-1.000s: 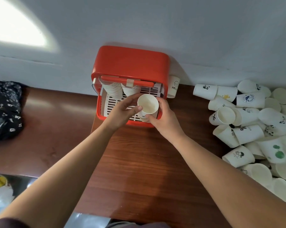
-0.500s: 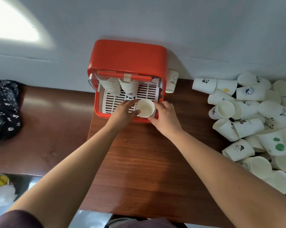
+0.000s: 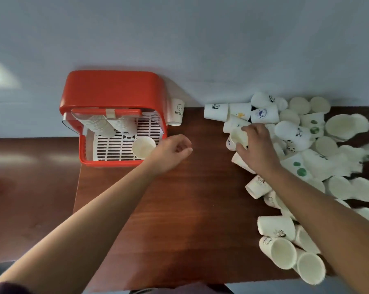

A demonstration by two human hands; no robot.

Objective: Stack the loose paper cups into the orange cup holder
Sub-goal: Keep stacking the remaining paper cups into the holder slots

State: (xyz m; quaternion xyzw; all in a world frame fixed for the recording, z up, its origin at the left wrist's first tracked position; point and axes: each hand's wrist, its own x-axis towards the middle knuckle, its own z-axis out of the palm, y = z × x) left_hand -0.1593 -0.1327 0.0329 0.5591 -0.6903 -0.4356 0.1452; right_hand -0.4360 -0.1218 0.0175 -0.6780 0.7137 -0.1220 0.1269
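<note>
Head view, paper cup [image 3: 143, 147] upright — mouth upward

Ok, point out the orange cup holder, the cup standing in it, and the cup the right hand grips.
orange cup holder [image 3: 113, 88], head view, on its orange top.
standing cup [image 3: 143, 147], head view, inside its open mouth.
gripped cup [image 3: 237, 135], head view, on its side wall.

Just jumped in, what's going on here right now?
A person is loading paper cups into the orange cup holder. An upright cup stands on its white grid. The left hand hovers empty beside the holder; the right hand grips a loose cup in the pile on the table.
</note>
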